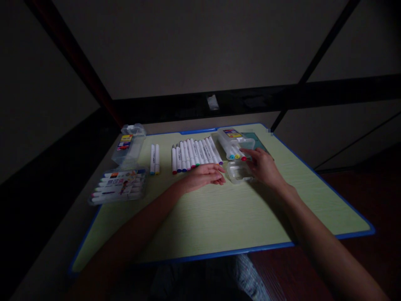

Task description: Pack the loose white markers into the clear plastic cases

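We are resting our left hand (203,175), fingers slack and empty, beside markers (196,152) rowed on the bench (219,217); our right hand (265,167) is touching a clear case (233,142) holding three more, grip unclear.

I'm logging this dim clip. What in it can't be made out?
Head view:
Print on the marker pack: too small, too dim.
Whether the right hand grips the clear box or only rests on it: fingers cover the contact.
Green item behind the marker case: mostly hidden by case and hand.
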{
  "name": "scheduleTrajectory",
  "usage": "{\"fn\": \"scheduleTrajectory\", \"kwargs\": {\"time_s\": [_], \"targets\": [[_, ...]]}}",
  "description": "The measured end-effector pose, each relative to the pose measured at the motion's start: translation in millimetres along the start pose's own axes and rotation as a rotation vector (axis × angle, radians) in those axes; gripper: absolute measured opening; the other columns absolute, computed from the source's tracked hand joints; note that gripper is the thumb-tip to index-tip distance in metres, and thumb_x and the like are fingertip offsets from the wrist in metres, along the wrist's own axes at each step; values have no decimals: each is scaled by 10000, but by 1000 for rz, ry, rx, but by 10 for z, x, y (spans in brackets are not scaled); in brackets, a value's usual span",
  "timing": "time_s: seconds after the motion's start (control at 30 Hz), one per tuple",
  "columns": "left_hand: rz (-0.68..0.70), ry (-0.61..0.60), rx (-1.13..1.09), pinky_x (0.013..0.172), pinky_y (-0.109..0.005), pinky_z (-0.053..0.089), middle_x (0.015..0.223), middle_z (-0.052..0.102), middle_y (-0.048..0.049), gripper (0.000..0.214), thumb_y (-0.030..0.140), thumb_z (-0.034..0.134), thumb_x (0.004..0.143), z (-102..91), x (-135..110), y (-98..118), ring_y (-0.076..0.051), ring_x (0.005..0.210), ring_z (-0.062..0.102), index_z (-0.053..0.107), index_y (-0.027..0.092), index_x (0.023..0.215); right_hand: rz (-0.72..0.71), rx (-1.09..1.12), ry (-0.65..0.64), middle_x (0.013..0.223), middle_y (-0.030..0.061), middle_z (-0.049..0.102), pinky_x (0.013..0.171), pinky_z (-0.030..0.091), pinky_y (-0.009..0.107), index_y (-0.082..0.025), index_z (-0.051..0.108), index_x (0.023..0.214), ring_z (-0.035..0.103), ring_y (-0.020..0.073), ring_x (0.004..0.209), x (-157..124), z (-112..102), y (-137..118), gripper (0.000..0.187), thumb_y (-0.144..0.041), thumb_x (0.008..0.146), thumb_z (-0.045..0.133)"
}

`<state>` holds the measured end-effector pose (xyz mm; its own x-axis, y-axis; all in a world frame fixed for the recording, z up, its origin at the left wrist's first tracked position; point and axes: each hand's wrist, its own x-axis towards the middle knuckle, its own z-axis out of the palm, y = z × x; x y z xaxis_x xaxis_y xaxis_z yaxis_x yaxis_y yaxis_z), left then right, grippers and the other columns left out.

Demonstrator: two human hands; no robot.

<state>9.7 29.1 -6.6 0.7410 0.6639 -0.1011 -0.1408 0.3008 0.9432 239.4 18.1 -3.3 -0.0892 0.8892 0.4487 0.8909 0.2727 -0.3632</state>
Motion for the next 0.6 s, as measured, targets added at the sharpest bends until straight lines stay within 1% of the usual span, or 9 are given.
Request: {"fn": "scheduleTrajectory", "kwargs": {"time_s": [0.1, 0.27, 0.6], "targets": [[0, 1, -6, 670, -253, 391, 751, 653, -43, 353, 288, 744, 646, -2, 2, -7, -112, 697, 601, 574, 115, 902, 3, 33, 18, 762, 54, 524, 596, 401, 280, -139, 637, 1074, 466, 138, 576, 6, -27, -17, 429, -125, 702, 423], [3, -8, -2, 674, -258, 397, 748, 654, -44, 327, 261, 732, 660, -6, 5, -9, -114, 697, 603, 574, 116, 907, 26, 58, 82, 737, 53, 521, 584, 393, 273, -134, 673, 981, 465, 136, 575, 6, -73, -55, 417, -94, 671, 398], [9, -6, 0, 676, -257, 405, 746, 654, -44, 348, 271, 743, 646, -7, 3, -5, -115, 698, 605, 576, 114, 907, 34, 54, 53, 718, 47, 502, 579, 375, 270, -140, 683, 971, 444, 130, 562, 3, -74, -75, 407, -102, 683, 397]]}}
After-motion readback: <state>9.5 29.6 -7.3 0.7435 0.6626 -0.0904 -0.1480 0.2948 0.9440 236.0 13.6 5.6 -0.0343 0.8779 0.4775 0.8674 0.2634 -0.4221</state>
